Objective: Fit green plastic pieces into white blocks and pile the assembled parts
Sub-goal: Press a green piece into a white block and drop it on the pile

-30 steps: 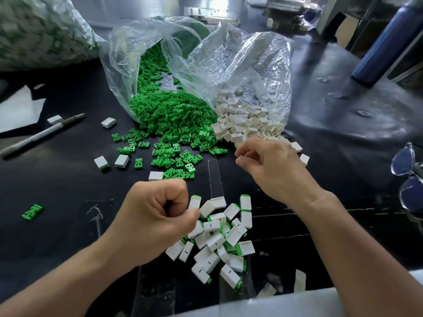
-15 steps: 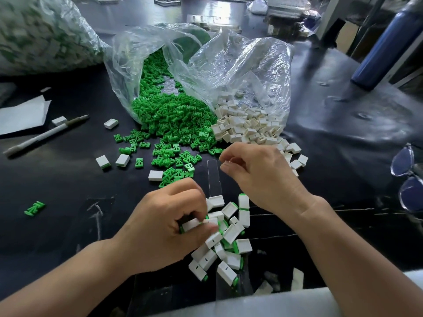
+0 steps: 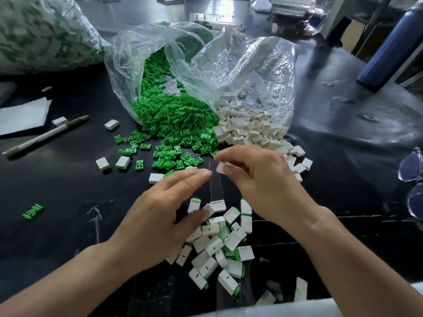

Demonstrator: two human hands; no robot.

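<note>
A heap of green plastic pieces point(image 3: 174, 124) spills from a clear bag onto the black table. To its right, white blocks point(image 3: 249, 131) spill from a second clear bag. Near the front edge lies the pile of assembled parts point(image 3: 219, 245), white blocks with green ends. My right hand point(image 3: 258, 179) pinches one white block point(image 3: 220, 167) between thumb and fingertips, above the table between the heaps and the pile. My left hand point(image 3: 160, 216) is open, its fingers stretched toward the green pieces, its thumb over the pile's left side.
Loose assembled parts point(image 3: 102, 164) and a stray green piece point(image 3: 33, 211) lie at the left. A pen point(image 3: 43, 136) and white paper point(image 3: 23, 115) sit further left. A blue bottle point(image 3: 389, 46) stands back right, glasses point(image 3: 412, 179) at the right edge. A large filled bag point(image 3: 43, 35) occupies the back left.
My left hand has let an assembled part go onto the pile and opened, reaching forward. My right hand, with the white block, has stayed near the white heap.
</note>
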